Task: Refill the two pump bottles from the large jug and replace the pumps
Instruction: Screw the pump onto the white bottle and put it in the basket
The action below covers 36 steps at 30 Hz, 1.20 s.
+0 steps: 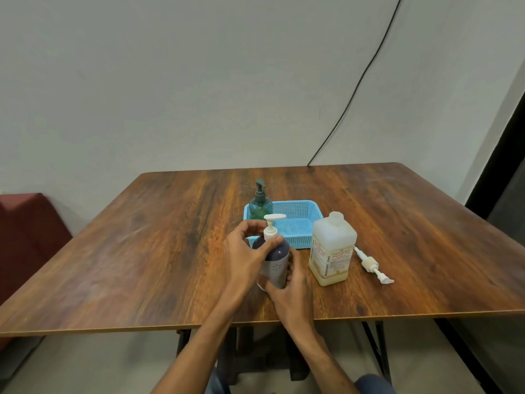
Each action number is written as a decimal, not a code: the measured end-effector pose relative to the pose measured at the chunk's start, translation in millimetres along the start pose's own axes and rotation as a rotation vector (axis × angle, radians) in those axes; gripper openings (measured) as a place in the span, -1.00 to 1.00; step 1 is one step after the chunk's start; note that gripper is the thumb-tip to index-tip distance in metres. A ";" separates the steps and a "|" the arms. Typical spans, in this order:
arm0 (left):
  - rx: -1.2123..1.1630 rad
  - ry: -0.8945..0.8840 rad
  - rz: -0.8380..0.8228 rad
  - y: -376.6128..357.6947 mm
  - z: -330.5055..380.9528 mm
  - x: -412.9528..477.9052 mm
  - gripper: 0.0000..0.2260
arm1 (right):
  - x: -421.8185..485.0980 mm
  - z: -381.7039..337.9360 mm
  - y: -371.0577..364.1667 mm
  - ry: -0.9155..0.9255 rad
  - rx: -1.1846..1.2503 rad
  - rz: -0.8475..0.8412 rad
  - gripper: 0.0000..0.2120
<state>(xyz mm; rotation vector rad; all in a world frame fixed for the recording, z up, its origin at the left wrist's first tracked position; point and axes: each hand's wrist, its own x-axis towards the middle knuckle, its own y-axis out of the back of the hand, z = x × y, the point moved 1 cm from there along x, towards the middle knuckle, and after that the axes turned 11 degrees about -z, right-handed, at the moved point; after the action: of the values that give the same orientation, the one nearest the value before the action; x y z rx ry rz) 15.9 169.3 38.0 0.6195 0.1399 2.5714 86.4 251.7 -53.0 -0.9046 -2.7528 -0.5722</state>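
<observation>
A dark purple pump bottle (pixel 276 260) with a white pump (pixel 271 224) stands on the wooden table (pixel 142 251). My left hand (pixel 248 251) curls round its shoulder and the pump collar. My right hand (pixel 289 288) grips the lower body of the bottle. A teal green pump bottle (pixel 260 206) with a dark pump stands in the far left corner of a blue basket (pixel 301 220). The large translucent jug (pixel 332 251), holding yellowish liquid low down, stands to the right with its neck uncapped. Its loose white pump (pixel 372 264) lies on the table to its right.
A black cable (pixel 355 89) runs down the wall to the table's far edge. A red seat (pixel 25 228) stands at the left. A small blue object (pixel 251 240) peeks out behind my left hand. Dark table legs show under the near edge.
</observation>
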 end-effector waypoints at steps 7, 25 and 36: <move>-0.167 0.064 -0.378 16.6 0.1 3.7 -0.69 | -0.7 -1.4 -0.3 0.017 0.020 0.012 -0.19; -0.097 -0.040 -0.124 7.5 -1.6 -5.0 -0.69 | 0.1 -3.5 -0.4 0.009 0.017 -0.014 -0.21; -0.138 -0.010 -0.196 7.8 -9.4 3.1 -0.77 | 0.7 -1.7 -0.8 0.010 0.015 -0.010 -0.24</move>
<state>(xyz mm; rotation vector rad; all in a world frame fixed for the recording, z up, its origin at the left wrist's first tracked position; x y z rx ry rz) 5.8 164.1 32.5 0.5397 0.0183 2.3654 85.5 250.8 -51.5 -0.8831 -2.7508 -0.5561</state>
